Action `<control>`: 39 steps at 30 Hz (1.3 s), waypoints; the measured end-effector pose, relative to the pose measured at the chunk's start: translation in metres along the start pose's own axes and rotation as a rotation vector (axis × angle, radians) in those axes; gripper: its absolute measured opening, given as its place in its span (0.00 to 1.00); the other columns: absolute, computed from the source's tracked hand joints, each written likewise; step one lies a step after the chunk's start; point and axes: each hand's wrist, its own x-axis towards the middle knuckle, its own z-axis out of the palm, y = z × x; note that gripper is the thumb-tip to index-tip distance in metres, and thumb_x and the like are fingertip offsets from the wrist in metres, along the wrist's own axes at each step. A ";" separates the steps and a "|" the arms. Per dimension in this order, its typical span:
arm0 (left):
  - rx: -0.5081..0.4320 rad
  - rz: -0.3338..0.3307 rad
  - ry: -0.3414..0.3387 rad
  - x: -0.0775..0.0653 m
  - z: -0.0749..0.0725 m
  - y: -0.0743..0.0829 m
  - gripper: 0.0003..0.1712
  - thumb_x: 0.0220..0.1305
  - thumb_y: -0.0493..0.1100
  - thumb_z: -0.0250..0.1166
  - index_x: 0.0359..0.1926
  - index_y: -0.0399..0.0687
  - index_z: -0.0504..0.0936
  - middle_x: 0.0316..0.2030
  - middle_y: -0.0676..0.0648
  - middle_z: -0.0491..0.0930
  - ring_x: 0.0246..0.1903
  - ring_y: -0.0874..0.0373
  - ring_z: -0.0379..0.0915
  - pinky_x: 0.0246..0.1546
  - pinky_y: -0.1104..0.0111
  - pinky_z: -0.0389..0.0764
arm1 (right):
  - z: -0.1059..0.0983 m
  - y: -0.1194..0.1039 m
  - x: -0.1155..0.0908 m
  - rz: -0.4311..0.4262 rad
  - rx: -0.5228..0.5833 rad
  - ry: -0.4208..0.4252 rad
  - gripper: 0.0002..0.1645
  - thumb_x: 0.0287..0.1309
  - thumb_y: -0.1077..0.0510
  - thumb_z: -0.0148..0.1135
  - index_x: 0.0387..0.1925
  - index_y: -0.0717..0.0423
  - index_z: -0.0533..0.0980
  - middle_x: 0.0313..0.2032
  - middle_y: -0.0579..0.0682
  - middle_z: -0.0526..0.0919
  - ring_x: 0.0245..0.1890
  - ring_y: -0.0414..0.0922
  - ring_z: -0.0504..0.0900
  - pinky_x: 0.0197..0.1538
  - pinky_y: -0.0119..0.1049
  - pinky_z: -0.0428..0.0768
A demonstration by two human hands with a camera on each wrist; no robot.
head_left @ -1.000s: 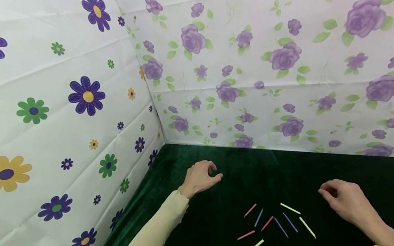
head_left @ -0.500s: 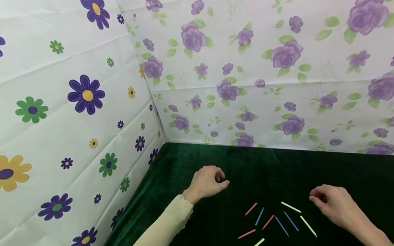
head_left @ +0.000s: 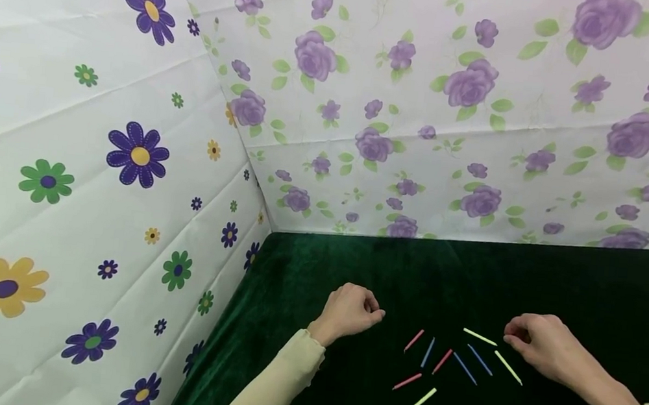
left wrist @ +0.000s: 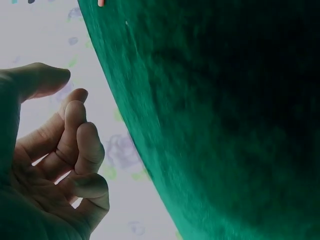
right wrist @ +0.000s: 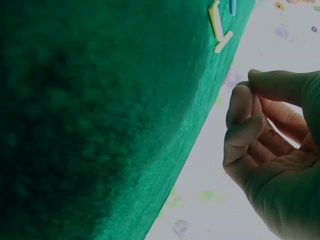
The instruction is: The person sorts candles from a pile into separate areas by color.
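Observation:
Several thin, candle-like sticks lie scattered on a dark green velvet cloth [head_left: 307, 259]. In the head view there are pink sticks [head_left: 407, 381], blue sticks [head_left: 428, 353] and yellow sticks [head_left: 422, 400], some with a small nub at one end. My left hand [head_left: 348, 312] hovers left of them, fingers loosely curled, thumb apart from the fingertips in the left wrist view and nothing held. On the other side, my right hand [head_left: 545, 346] is close to the right-hand yellow stick [head_left: 509, 367]. Its fingers bend loosely, the thumb meeting the index fingertip, and nothing shows in it.
A white wall sheet [head_left: 416, 107] with purple roses rises behind the cloth's far edge. Along the left side stands another white sheet [head_left: 82, 218] with purple, green and yellow flowers. Pale sleeves [head_left: 284, 381] cover both forearms.
My left hand has moved right and slightly toward me, closer to the sticks. My right hand has come left and slightly down toward them. The sticks keep their arrangement; the head view shifts slightly.

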 end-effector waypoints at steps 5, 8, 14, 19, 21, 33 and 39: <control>-0.045 0.032 -0.038 -0.007 0.001 0.011 0.08 0.70 0.50 0.75 0.33 0.56 0.92 0.25 0.61 0.84 0.22 0.73 0.69 0.26 0.77 0.72 | 0.004 -0.001 -0.006 0.004 0.004 -0.031 0.03 0.65 0.63 0.73 0.40 0.54 0.87 0.34 0.42 0.86 0.29 0.25 0.75 0.33 0.29 0.79; -0.062 0.057 -0.066 -0.010 0.000 0.019 0.07 0.70 0.49 0.75 0.34 0.56 0.93 0.24 0.61 0.83 0.21 0.73 0.68 0.24 0.77 0.72 | 0.008 -0.004 -0.010 0.012 0.000 -0.043 0.02 0.65 0.61 0.73 0.38 0.54 0.86 0.33 0.41 0.86 0.28 0.25 0.74 0.32 0.29 0.77; -0.056 0.091 -0.172 -0.022 0.003 0.028 0.07 0.71 0.48 0.75 0.35 0.54 0.94 0.22 0.62 0.81 0.19 0.74 0.68 0.22 0.78 0.71 | 0.011 -0.010 -0.019 0.064 0.005 -0.088 0.02 0.64 0.60 0.74 0.38 0.53 0.86 0.32 0.41 0.84 0.26 0.27 0.72 0.30 0.29 0.75; -0.031 0.123 -0.248 -0.031 0.006 0.033 0.06 0.71 0.48 0.75 0.35 0.55 0.94 0.21 0.63 0.79 0.19 0.74 0.67 0.22 0.78 0.70 | 0.012 -0.013 -0.025 0.112 -0.008 -0.085 0.03 0.65 0.59 0.74 0.38 0.52 0.86 0.31 0.41 0.84 0.25 0.28 0.71 0.29 0.29 0.74; -0.007 0.136 -0.283 -0.034 0.008 0.035 0.07 0.70 0.50 0.76 0.34 0.57 0.93 0.20 0.64 0.78 0.19 0.74 0.67 0.22 0.78 0.70 | 0.012 -0.014 -0.028 0.130 -0.002 -0.091 0.03 0.65 0.58 0.74 0.39 0.53 0.87 0.31 0.42 0.84 0.25 0.29 0.71 0.29 0.30 0.73; 0.111 0.177 -0.407 -0.044 0.024 0.043 0.09 0.69 0.57 0.77 0.32 0.63 0.93 0.22 0.68 0.77 0.21 0.75 0.69 0.23 0.79 0.70 | 0.015 -0.017 -0.037 0.214 0.039 -0.164 0.06 0.65 0.55 0.74 0.39 0.53 0.86 0.30 0.42 0.83 0.23 0.32 0.72 0.27 0.30 0.73; 0.111 0.168 -0.426 -0.048 0.026 0.044 0.09 0.69 0.55 0.77 0.32 0.63 0.92 0.22 0.67 0.77 0.21 0.74 0.69 0.23 0.79 0.70 | 0.020 -0.017 -0.041 0.223 0.065 -0.184 0.07 0.66 0.56 0.73 0.41 0.54 0.86 0.31 0.42 0.83 0.23 0.32 0.73 0.28 0.30 0.75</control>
